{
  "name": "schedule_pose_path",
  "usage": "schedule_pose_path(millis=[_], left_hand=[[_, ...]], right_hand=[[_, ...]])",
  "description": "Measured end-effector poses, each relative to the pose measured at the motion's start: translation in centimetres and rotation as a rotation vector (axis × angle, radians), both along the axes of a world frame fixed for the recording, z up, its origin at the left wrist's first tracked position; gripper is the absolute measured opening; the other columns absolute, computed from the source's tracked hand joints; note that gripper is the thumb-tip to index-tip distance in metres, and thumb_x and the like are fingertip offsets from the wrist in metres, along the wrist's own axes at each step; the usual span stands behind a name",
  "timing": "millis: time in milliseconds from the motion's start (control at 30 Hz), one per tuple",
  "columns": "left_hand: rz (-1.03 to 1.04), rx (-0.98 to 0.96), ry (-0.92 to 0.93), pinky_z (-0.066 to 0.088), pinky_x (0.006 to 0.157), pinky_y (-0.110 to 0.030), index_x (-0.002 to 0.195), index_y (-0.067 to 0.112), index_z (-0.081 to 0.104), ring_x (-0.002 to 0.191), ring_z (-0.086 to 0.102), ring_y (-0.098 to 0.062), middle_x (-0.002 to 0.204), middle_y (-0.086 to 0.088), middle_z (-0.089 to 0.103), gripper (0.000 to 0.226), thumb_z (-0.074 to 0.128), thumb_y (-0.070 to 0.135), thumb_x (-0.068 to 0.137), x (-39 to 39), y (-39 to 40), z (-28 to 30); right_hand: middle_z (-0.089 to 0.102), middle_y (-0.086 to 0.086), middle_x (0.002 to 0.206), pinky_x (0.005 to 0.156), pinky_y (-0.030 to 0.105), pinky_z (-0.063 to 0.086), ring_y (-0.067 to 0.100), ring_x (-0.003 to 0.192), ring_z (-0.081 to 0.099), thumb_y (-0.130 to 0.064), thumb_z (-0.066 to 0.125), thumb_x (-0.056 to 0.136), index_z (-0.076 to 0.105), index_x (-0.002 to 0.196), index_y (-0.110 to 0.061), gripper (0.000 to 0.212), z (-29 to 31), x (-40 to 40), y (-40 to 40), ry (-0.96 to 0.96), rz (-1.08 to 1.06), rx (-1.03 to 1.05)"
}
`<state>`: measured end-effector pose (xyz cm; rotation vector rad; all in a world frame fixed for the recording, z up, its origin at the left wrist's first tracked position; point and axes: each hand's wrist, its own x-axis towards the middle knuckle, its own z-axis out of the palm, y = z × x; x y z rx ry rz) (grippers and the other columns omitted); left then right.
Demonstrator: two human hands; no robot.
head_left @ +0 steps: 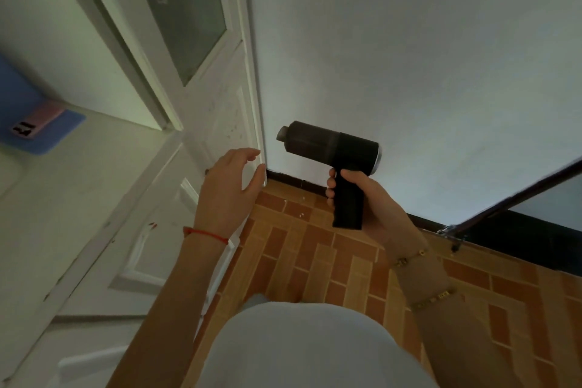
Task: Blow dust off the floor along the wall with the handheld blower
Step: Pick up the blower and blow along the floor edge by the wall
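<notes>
A black handheld blower (330,153) is raised in front of the white wall (409,57), its nozzle pointing left toward the door frame. My right hand (368,198) grips its pistol handle. My left hand (230,183) hovers with fingers relaxed beside the lower edge of the white door (201,123), holding nothing. The brown brick-pattern tiled floor (315,249) meets the wall at a black skirting strip (293,178). A few pale specks lie on the tiles near the corner.
The white door with a glass pane stands open at the left. A dark metal rod (516,195) slants across the right side above the skirting. A blue mat (31,110) lies at the far left. My pale clothing (299,346) fills the bottom.
</notes>
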<state>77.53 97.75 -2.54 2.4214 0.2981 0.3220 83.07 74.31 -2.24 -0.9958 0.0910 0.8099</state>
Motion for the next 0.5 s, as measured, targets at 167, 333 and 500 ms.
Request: schedule_pose_path(millis=[167,333,500], left_hand=[[-0.032,0.039,0.059,0.045,0.108,-0.041,0.13,0.02,0.057,0.12,0.058,-0.02,0.131,-0.004,0.062,0.048,0.045,0.049,0.095,2.9,0.1,-0.9],[-0.048,0.11,0.084,0.041,0.11,-0.04,0.129,0.019,0.059,0.119,0.059,-0.022,0.13,-0.005,0.063,0.048,0.045,0.051,0.096,6.4,2.0,-1.5],[-0.089,0.142,0.034,0.033,0.103,-0.028,0.126,0.013,0.061,0.116,0.06,-0.024,0.127,-0.008,0.065,0.036,0.057,0.032,0.096,10.8,4.0,-1.6]], right_hand=[[0.063,0.006,0.091,0.077,0.032,0.048,0.018,0.08,0.059,-0.023,0.068,0.083,0.063,0.099,-0.012,0.021,-1.3,2.5,0.3,0.064,-0.004,0.056],[0.061,0.006,0.09,0.075,0.032,0.049,0.017,0.077,0.058,-0.024,0.068,0.083,0.063,0.098,-0.012,0.02,-2.0,5.7,1.8,0.089,-0.027,0.071],[0.059,0.004,0.083,0.068,0.028,0.051,0.016,0.071,0.056,-0.022,0.061,0.09,0.06,0.096,-0.011,0.013,-1.8,9.3,3.5,0.069,-0.069,0.047]])
